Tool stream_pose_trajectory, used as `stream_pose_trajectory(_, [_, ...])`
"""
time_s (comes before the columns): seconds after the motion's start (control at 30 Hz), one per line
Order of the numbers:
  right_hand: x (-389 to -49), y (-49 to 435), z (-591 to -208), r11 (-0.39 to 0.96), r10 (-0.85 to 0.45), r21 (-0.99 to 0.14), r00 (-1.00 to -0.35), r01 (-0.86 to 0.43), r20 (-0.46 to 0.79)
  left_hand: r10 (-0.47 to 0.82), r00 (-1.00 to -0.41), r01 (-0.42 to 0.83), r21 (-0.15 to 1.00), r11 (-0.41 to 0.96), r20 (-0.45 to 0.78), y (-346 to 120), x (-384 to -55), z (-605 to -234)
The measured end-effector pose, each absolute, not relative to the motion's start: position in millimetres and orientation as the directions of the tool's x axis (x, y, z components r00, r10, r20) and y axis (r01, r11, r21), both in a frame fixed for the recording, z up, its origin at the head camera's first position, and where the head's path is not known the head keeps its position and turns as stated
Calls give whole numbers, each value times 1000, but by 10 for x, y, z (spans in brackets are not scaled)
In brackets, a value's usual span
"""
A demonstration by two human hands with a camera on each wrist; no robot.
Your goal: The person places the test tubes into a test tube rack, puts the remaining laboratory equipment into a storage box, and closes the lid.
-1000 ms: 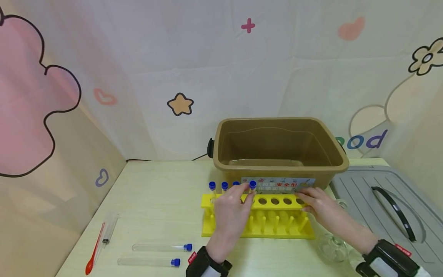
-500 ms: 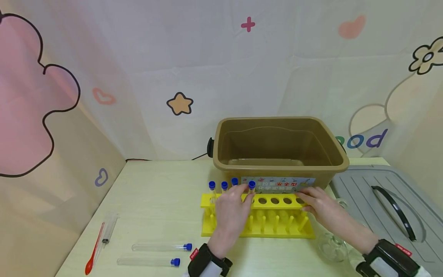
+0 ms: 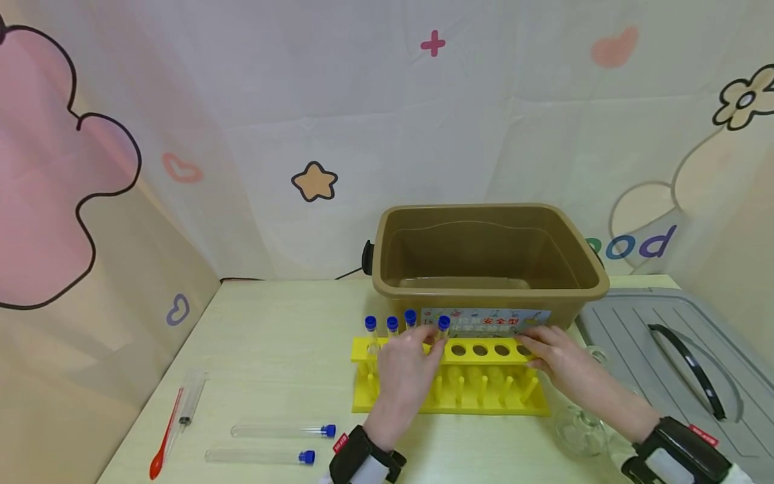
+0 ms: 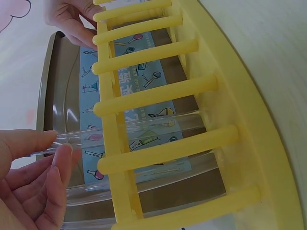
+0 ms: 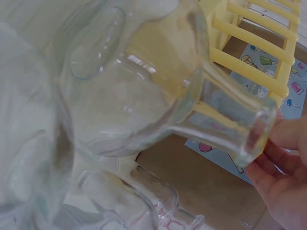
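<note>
My left hand pinches a clear test tube by its upper part, between thumb and fingers. Its blue cap shows above the hand. The tube passes through the top bar of the yellow test tube rack, and its lower end reaches the base in the left wrist view. Several other blue-capped tubes stand in the rack's left holes. My right hand grips the rack's right end at the top bar, fingers behind and thumb in front.
A brown bin stands behind the rack. Two capped tubes lie at front left, near a syringe and a red dropper. Clear glass flasks stand under my right forearm, beside a grey lid.
A third blue cap in the rack has come into fuller view beside my left hand. The pinched tube's cap has shifted slightly right. My right hand stays at the rack's end.
</note>
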State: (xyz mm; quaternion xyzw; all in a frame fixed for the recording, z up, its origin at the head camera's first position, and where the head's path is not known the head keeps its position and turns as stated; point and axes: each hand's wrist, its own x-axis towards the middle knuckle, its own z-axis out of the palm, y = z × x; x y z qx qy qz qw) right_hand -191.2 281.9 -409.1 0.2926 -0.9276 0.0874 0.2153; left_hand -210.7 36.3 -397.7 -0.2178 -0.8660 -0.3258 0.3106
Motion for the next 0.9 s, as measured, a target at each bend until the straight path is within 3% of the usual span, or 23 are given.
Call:
stream_pose_trajectory(0.37, [-1920, 2808, -4085, 813, -510, -20, -727, -582, 459, 182, -794, 521, 494, 697, 581, 297, -2024, -3896])
stream_pose_trajectory(0.47, [-1920, 2807, -4081, 810, -511, -20, -722, -586, 466, 204, -784, 544, 492, 680, 586, 232, -1984, -3844])
stream_pose_trajectory(0.77, [-1921, 2801, -4082, 806, -514, -20, -715, -592, 473, 323, -673, 671, 366, 645, 665, -193, -1883, -3709])
stream_pose_trajectory(0.9, [-1915, 2804, -4081, 806, -515, -15, -714, -592, 475, 381, -698, 654, 322, 685, 607, -463, -1826, -3636])
